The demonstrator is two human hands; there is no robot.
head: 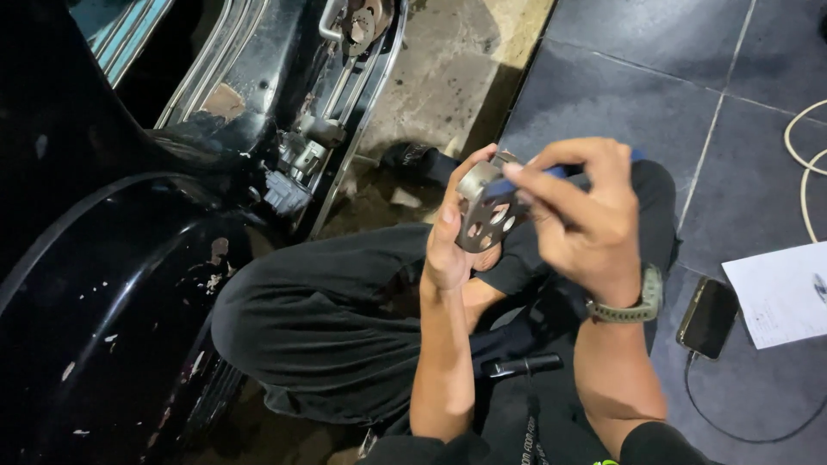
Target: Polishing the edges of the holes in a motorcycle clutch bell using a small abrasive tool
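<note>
Head view of a person crouched on a dark tiled floor (620,95) beside a black scooter (112,284). The left hand (452,237) has its grip closed around a grey metal plate (484,215) with round holes, thumb along the plate's near edge and fingers behind it, holding it upright in front of the chest, above the knees in black trousers (336,310). The right hand (586,215), wearing a watch (633,306) with an olive strap at the wrist, has its grip pinched shut on a thin blue tool (538,178); the tool's tip lies against the plate's upper face, its other end showing past the knuckles. Whether the tool is a pen or a driver cannot be told. To the right on the floor lie a dark phone (708,317) with a cable attached, a white sheet of paper (780,293) just beside it, and a pale cord (805,164) near the frame edge. The scooter's exposed metal parts (301,155) sit well apart from both hands, at upper left.
</note>
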